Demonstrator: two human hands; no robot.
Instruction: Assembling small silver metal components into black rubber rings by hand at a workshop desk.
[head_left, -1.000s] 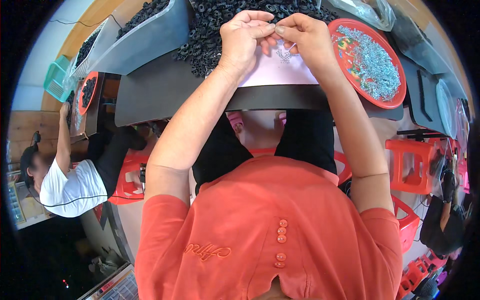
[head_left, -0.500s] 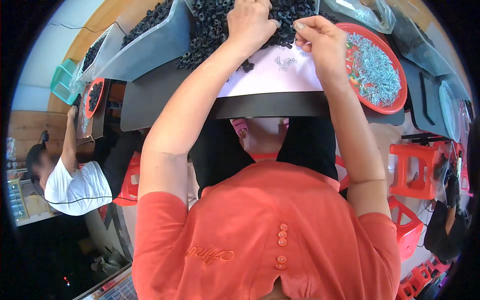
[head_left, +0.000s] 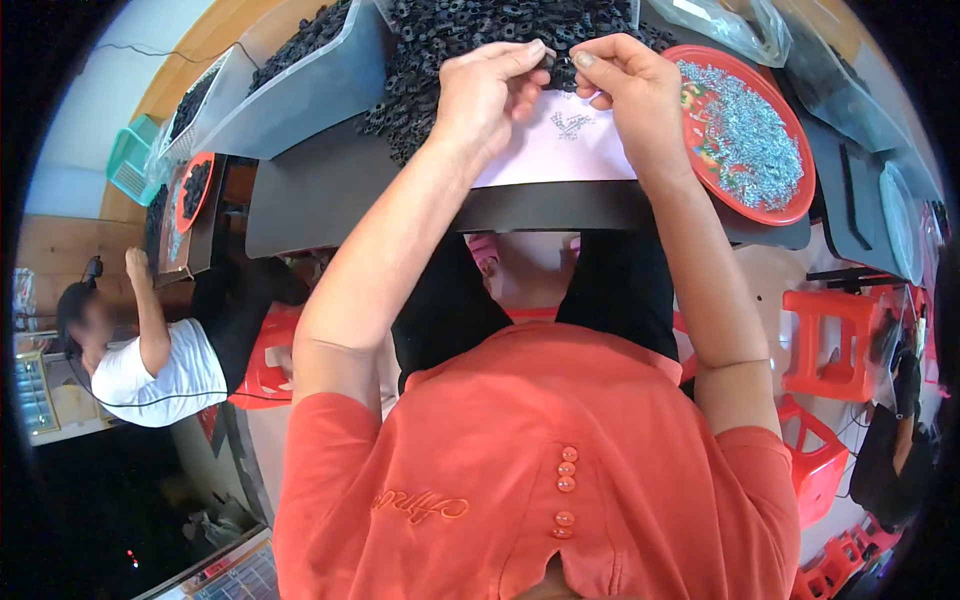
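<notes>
My left hand (head_left: 482, 98) pinches a small black part (head_left: 548, 61) between thumb and fingertips, just above the pink-white sheet. Close beside it on the right, my right hand (head_left: 636, 88) is closed in a pinch, its fingertips nearly meeting the part. Whatever the right fingertips hold is too small to make out. Behind both hands spreads a heap of small black parts (head_left: 440, 50). On the pale sheet (head_left: 545, 165) between my wrists lies a little cluster of small silvery pieces (head_left: 572, 124). A red tray (head_left: 768, 214) full of similar silvery pieces (head_left: 750, 140) stands right of my right hand.
A translucent bin (head_left: 300, 110) of black parts stands on the left of the dark table (head_left: 320, 205). Another clear bin (head_left: 840, 95) and a plastic bag (head_left: 735, 28) are at the far right. A person in white (head_left: 165, 365) sits at the left. Red stools (head_left: 830, 340) stand right.
My left hand has come back from the heap toward my right hand, now with a black part in its fingers. My right hand stays nearly in place, still pinching.
</notes>
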